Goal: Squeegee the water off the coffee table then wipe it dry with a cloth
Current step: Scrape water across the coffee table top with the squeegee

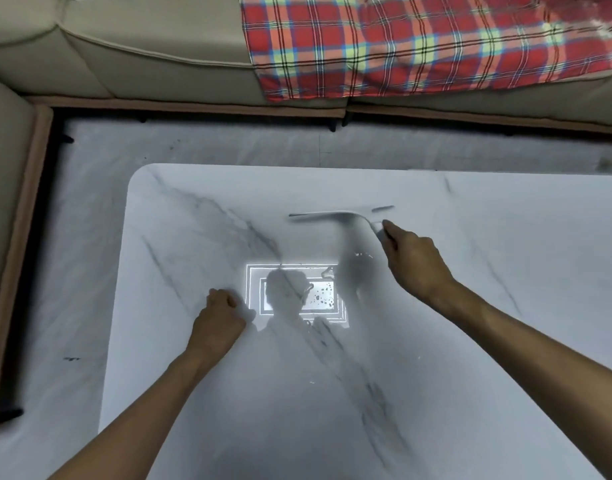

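The white marble-patterned coffee table [179, 216] fills the lower part of the view. My right hand [413, 261] grips the handle of a white squeegee [332, 216], whose blade lies across the tabletop towards the far edge and looks blurred. Water droplets [323, 293] show in the bright ceiling-light reflection at the table's middle, between my hands. My left hand [221, 318] is curled into a loose fist with its knuckles resting on the tabletop left of that reflection, holding nothing I can see. No cloth is in view.
A beige sofa [152, 64] runs along the far side, with a red plaid blanket [418, 46] draped over it. Another sofa section [6, 188] borders the left. Marble-look floor [72, 271] lies between table and sofas.
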Demonstrator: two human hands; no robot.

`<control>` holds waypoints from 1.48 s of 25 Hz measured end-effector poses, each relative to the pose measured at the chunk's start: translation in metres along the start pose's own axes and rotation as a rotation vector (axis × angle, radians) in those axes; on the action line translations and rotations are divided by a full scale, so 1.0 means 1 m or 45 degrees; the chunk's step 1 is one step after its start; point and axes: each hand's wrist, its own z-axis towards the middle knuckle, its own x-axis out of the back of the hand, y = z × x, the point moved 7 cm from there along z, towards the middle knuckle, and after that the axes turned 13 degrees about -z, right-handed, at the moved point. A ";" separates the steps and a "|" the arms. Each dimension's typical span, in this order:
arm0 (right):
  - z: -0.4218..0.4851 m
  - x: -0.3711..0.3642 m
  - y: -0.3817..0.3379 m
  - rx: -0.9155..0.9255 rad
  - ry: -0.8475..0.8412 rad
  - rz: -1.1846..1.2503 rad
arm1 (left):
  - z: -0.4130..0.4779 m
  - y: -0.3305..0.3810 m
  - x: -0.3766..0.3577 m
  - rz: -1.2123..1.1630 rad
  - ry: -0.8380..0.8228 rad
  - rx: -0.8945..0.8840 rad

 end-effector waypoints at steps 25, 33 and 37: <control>-0.083 -0.095 -0.100 0.623 -0.186 -0.327 | -0.076 -0.083 0.011 -0.345 0.377 -0.072; -0.117 -0.080 0.047 0.237 -0.092 -0.553 | -0.094 -0.092 -0.008 0.048 0.278 -0.098; -0.145 -0.053 0.083 0.098 -0.009 -0.556 | -0.107 -0.089 -0.027 0.114 0.174 -0.177</control>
